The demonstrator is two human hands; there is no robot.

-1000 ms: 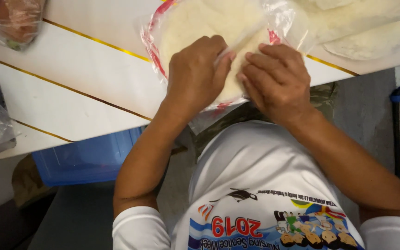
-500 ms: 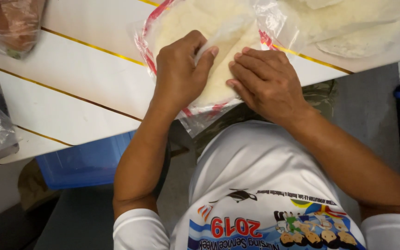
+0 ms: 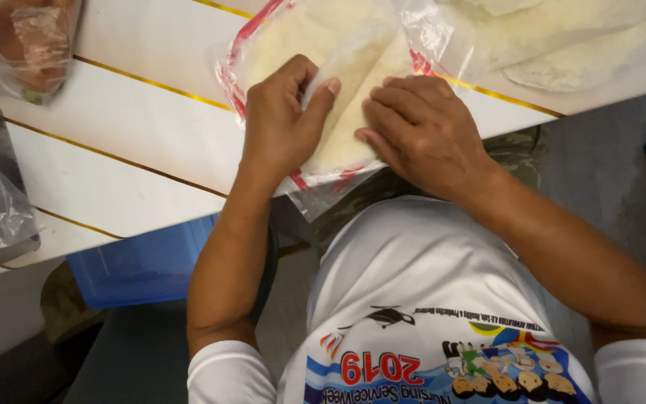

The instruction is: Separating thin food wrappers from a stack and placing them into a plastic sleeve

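My left hand (image 3: pixel 282 120) pinches the clear film of the bag (image 3: pixel 315 67) between thumb and curled fingers (image 3: pixel 329 86), closed on the plastic just above the pale flat rounds (image 3: pixel 353 112) inside. My right hand (image 3: pixel 428 131) lies beside it, fingers bent and pressed flat on the bag's near end; I cannot tell whether they grip anything or only hold it down. The bag, red striped along its rim, sits at the near edge of the desk (image 3: pixel 128 150), and its lower corner hangs off past that edge toward my lap.

To do this well I judge the pinch should take film only, not the soft rounds under it, and the right hand should keep its weight on so the bag does not slide off the edge. Any pull is better made away from me, onto the desk.

Left of the bag the white boards run bare up to another bag (image 3: pixel 20 45) with brown contents at the far corner. Right of the bag more rounds (image 3: pixel 562 37) lie loose, near but apart. Below the desk edge, left of my arm, stands a blue bin (image 3: pixel 143 262).
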